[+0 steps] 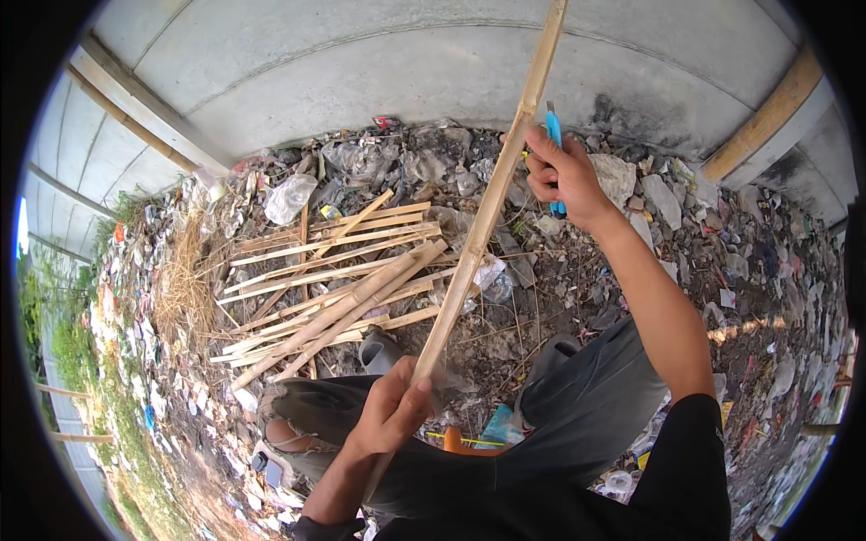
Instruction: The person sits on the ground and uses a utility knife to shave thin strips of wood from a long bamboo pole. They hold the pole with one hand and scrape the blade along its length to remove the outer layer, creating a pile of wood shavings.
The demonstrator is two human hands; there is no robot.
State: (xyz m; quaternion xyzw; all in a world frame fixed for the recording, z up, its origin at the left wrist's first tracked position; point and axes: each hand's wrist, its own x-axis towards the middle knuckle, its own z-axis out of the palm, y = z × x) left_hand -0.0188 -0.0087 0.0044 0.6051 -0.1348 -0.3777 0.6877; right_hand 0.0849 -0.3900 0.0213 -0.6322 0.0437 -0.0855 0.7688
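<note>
A long split bamboo strip point(478, 230) slants across the view, from my lap up past the wall's lower edge. My left hand point(394, 406) is wrapped round its lower part, above my thigh. Farther up, on the strip's right side, my right hand point(564, 176) grips a blue utility knife point(553, 131) with its tip pointing up. The right fingers are curled close beside the strip; whether they touch it I cannot tell. Several cut bamboo strips point(338, 288) lie in a loose pile on the ground to the left, beyond my knee.
A concrete panel wall point(361, 68) stands ahead, with bamboo poles point(762, 117) leaning at both sides. Rubble and plastic litter point(758, 270) cover the ground. Dry straw point(185, 279) lies left of the pile. An orange handle-like thing point(454, 440) and a yellow strip show between my legs.
</note>
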